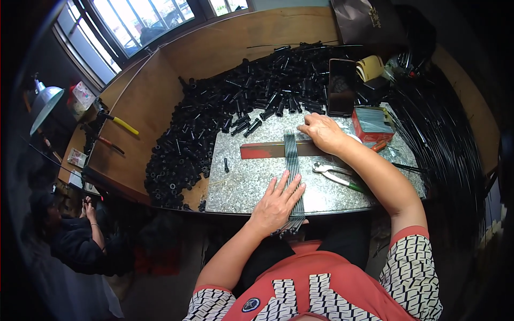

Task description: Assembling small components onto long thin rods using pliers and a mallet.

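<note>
A row of thin dark metal rods (292, 163) lies side by side across a flat red-brown bar (257, 151) on a speckled stone slab (241, 187). The rods' near ends reach past the slab's front edge. My left hand (274, 207) rests on their near part, fingers stretched out. At their far end is my right hand (323, 134), its fingers bent together over the bar's right part; whatever is between the fingertips is hidden. Pincers (333, 172) with light jaws and a dark green grip lie right of the rods. One small black part (226, 165) lies to the left.
Black tubular parts (267, 80) are heaped behind and left. A phone (341, 88) stands at the back, near a red box (372, 131) of thin rods. Long black rods (450, 128) cover the right side. A yellow-handled hammer (124, 125) and another person (80, 235) are at left.
</note>
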### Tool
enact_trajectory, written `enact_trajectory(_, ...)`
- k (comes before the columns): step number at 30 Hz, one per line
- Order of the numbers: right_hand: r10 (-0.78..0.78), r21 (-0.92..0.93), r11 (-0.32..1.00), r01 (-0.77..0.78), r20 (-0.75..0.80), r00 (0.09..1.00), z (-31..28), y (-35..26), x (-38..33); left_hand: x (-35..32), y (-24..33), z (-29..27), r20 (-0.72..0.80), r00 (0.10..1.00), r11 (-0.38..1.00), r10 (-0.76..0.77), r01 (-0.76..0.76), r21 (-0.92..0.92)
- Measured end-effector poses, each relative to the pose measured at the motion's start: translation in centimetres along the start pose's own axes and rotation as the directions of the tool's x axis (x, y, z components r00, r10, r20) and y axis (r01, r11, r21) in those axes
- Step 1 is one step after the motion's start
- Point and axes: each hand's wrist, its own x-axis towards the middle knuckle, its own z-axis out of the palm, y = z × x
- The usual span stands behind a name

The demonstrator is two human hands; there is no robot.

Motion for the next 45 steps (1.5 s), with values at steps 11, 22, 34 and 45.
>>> enact_trajectory(11,-0.018,0.017,1.0,0.018,0.016,1.0,-0.1,-1.0,0.5,-0.3,0.3,-0.4,-0.01,1.0,1.0,0.0,0.0,-0.014)
enact_trajectory(22,0.013,0.09,0.996,0.006,-0.209,0.978,-3.3,1.9,-0.6,0.5,-0.5,-0.3,0.032,0.999,1.0,-0.016,0.017,-0.024)
enact_trajectory(34,0.474,-0.141,0.875,-0.462,0.068,0.878,-8.3,11.9,-12.0,-1.5,0.1,-0.5,-0.054,0.998,0.991,0.031,-0.038,-0.131)
enact_trajectory(45,0.434,-0.162,0.883,-0.441,-0.081,0.897,-9.5,8.3,-9.3,0.0,2.9,-9.1,-0.287,0.956,0.389,-0.068,-0.239,-0.89)
